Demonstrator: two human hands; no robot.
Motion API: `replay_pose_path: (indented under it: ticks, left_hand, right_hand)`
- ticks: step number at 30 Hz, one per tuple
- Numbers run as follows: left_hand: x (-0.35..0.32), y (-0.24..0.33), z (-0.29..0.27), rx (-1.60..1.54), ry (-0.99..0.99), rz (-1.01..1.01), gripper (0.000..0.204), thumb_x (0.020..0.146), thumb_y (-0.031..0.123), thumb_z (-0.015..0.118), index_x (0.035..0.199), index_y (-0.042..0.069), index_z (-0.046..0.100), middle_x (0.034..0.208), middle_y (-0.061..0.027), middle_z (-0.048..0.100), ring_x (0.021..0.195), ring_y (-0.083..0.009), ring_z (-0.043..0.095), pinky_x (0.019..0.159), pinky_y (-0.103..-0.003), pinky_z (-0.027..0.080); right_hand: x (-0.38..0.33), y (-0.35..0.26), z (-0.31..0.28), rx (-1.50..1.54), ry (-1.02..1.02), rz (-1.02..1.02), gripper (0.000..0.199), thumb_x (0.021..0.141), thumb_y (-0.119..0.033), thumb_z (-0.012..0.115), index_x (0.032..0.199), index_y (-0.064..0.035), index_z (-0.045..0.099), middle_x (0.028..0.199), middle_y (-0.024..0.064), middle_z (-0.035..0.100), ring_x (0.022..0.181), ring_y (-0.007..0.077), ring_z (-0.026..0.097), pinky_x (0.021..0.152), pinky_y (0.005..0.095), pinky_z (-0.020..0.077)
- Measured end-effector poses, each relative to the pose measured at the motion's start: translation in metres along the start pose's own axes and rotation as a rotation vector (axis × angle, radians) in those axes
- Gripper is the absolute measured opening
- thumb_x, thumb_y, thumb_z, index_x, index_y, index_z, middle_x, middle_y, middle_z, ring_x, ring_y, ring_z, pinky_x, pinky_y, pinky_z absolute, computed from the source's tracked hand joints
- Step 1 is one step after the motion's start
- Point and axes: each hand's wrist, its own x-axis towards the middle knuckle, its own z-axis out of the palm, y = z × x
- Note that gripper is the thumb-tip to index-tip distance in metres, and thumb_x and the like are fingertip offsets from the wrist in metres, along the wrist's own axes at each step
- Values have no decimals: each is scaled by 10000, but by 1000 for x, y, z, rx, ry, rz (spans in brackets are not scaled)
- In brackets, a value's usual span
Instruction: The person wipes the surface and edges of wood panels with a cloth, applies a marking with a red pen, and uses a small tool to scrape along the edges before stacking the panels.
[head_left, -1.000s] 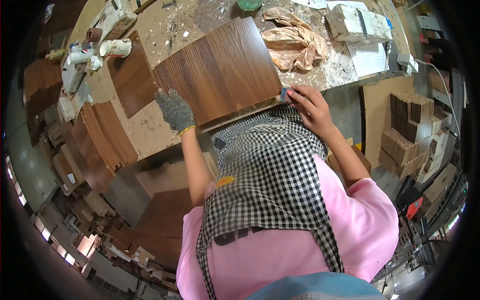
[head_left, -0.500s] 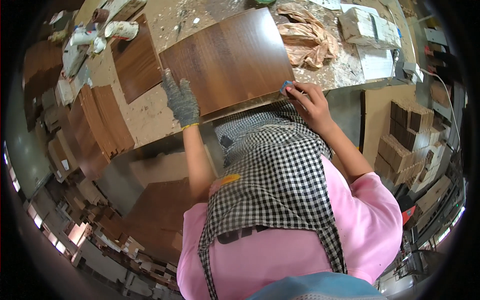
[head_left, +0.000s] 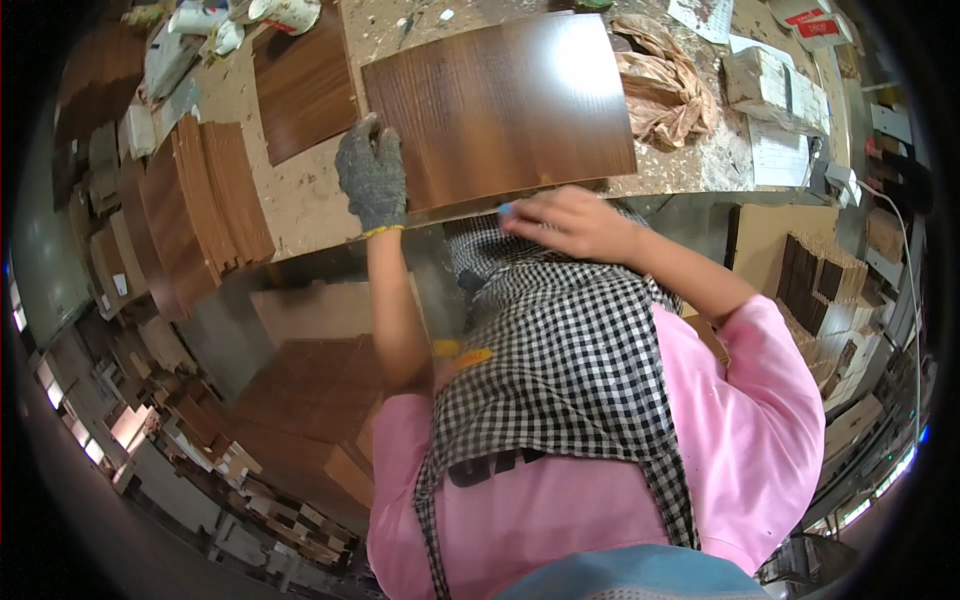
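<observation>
A large dark wood-veneer panel (head_left: 500, 105) lies flat on the dusty workbench (head_left: 300, 200). My left hand (head_left: 373, 178), in a grey knit glove, presses on the panel's near left corner. My right hand (head_left: 565, 220) is bare and closed around a small blue tool (head_left: 505, 209), held against the panel's near edge about midway along it. A black-and-white checked apron over a pink shirt fills the lower part of the view.
A second veneer panel (head_left: 303, 85) lies to the left, beside stacked veneer strips (head_left: 205, 205). Crumpled brown paper (head_left: 665, 90), white boxes (head_left: 770, 85) and papers sit at the right. More panels (head_left: 320, 400) are stacked on the floor, and cardboard boxes (head_left: 810, 280) stand at the right.
My right hand has slid left along the panel's near edge with the blue tool. The left hand has stayed at the panel's left corner. The view has shifted closer.
</observation>
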Motion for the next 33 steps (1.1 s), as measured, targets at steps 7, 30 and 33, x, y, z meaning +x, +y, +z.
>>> replay_pose_path:
  ticks: [7, 30, 33]
  left_hand:
    - [44, 12, -48, -197, -488, -320, 215, 870, 225, 730, 939, 35, 659, 801, -103, 707, 616, -159, 656, 610, -311, 528]
    - [-121, 45, -5, -520, 56, -959, 1304, 736, 520, 858, 1567, -60, 37, 1612, -298, 162, 1502, -353, 215, 1221, -410, 235]
    - [-137, 24, 42, -168, 115, -626, 1297, 743, 503, 850, 1569, -36, 8, 1578, -309, 245, 1446, -392, 322, 1187, -435, 306]
  right_hand:
    - [-4, 4, -8, -119, -56, 187, 421, 847, -108, 600, 1261, -47, 643, 1228, 140, 618, 1076, 289, 619, 895, 397, 526]
    - [186, 58, 41, -85, -191, -58, 394, 763, -87, 705, 1155, -119, 726, 1166, 85, 667, 1085, 284, 598, 920, 401, 495]
    - [191, 5, 49, 95, -402, -304, 346, 827, -106, 671, 1164, -151, 737, 1187, 68, 667, 1096, 244, 598, 925, 383, 478]
